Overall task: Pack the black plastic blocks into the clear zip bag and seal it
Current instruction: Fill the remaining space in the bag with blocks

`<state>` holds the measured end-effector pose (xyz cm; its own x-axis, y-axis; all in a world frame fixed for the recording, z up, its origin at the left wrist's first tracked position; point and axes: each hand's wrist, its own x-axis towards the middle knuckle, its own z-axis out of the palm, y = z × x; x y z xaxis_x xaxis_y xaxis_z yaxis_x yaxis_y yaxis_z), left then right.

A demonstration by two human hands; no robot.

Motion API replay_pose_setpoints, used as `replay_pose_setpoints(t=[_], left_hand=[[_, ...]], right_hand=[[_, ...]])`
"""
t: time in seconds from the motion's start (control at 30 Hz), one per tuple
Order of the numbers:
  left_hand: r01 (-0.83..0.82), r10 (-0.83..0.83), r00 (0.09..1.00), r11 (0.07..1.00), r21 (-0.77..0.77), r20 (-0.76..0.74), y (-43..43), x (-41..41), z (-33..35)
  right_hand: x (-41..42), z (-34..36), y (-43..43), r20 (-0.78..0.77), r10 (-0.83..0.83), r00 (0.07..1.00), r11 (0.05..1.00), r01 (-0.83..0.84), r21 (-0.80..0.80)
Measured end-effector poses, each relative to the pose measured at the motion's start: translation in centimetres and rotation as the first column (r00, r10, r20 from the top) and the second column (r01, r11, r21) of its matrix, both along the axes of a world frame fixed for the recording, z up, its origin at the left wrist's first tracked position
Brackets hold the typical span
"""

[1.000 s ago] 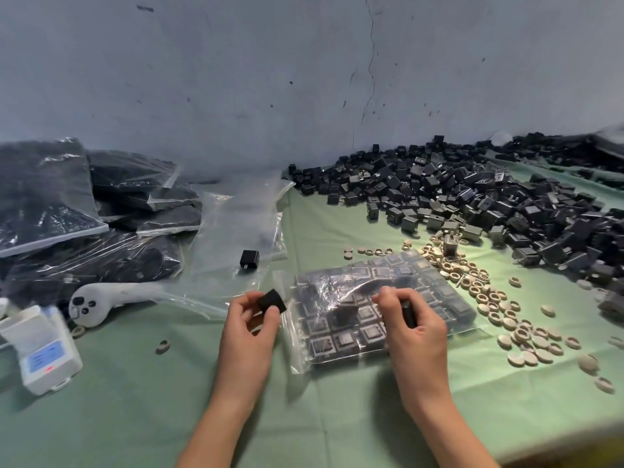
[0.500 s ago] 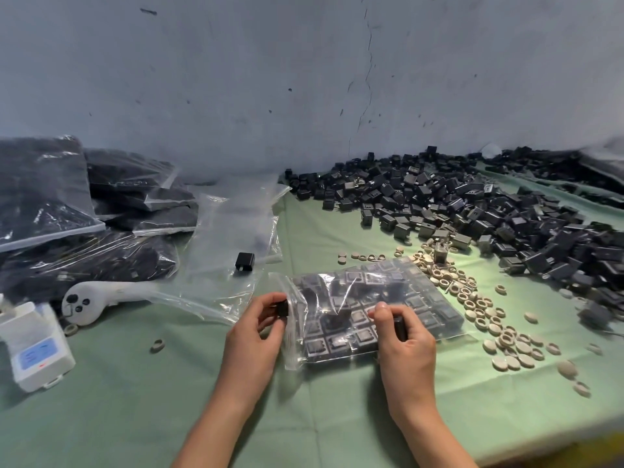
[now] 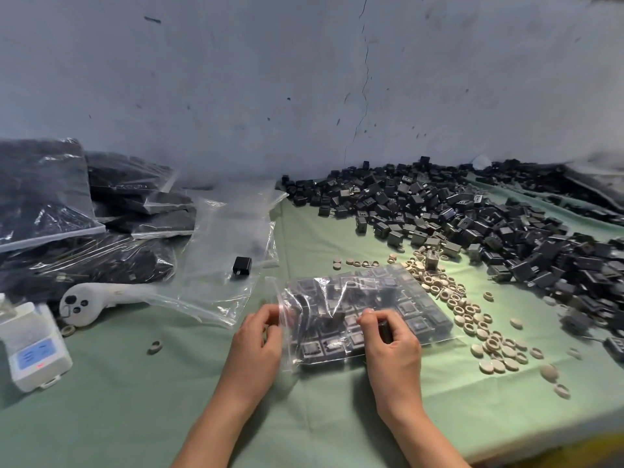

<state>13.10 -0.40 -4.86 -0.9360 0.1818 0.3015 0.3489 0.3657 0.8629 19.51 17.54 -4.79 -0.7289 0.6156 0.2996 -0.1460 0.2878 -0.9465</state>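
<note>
Gone from the left hand (image 3: 258, 342) is the black block it held up a second ago; its thumb and fingers now curl onto the open left edge of the clear zip bag (image 3: 415, 298) and pinch the plastic. The right hand (image 3: 391, 346) sits much as before on top of the bag, fingers curled round a small black block (image 3: 385, 330).

The bag lies flat at lower centre on the green cloth (image 3: 152, 410), its mouth to the left and unsealed, with rows of black blocks inside. Beige rings and discs (image 3: 469, 309) are scattered just right of it. Beyond them, the loose pile of black blocks (image 3: 472, 217) fills the right of the frame up to the wall.

Empty clear bags (image 3: 223, 238) lie left of centre, one lone block (image 3: 242, 266) on top. Filled bags (image 3: 44, 190) are stacked at upper left. Below them lie a white handle-shaped device (image 3: 84, 304) and a white box (image 3: 33, 352) whose blue label is too small to read.
</note>
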Motion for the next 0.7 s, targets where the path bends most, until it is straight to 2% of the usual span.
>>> replay_pose_setpoints(t=[0.07, 0.13, 0.3, 0.5, 0.7], left_hand=[[0.017, -0.026, 0.997, 0.991, 0.131, 0.067, 0.00, 0.28, 0.34], [0.054, -0.072, 0.991, 0.985, 0.161, 0.110, -0.06, 0.43, 0.60], [0.153, -0.154, 0.984, 0.988, 0.016, 0.086, -0.14, 0.40, 0.64], [0.078, -0.078, 0.997, 0.997, -0.009, 0.010, 0.04, 0.19, 0.25], [0.135, -0.133, 0.988, 0.991, -0.019, 0.076, -0.18, 0.48, 0.58]], right_hand=[[-0.02, 0.05, -0.06, 0.004, -0.001, 1.000, 1.000, 0.001, 0.006], [-0.04, 0.06, -0.08, 0.011, -0.012, 1.000, 1.000, 0.012, 0.024], [-0.05, 0.08, -0.19, 0.019, -0.025, 0.999, 0.999, 0.025, 0.043], [0.09, 0.25, -0.27, 0.019, -0.022, 1.000, 0.999, 0.021, 0.049], [0.13, 0.46, -0.32, 0.028, -0.016, 0.999, 0.998, 0.014, 0.061]])
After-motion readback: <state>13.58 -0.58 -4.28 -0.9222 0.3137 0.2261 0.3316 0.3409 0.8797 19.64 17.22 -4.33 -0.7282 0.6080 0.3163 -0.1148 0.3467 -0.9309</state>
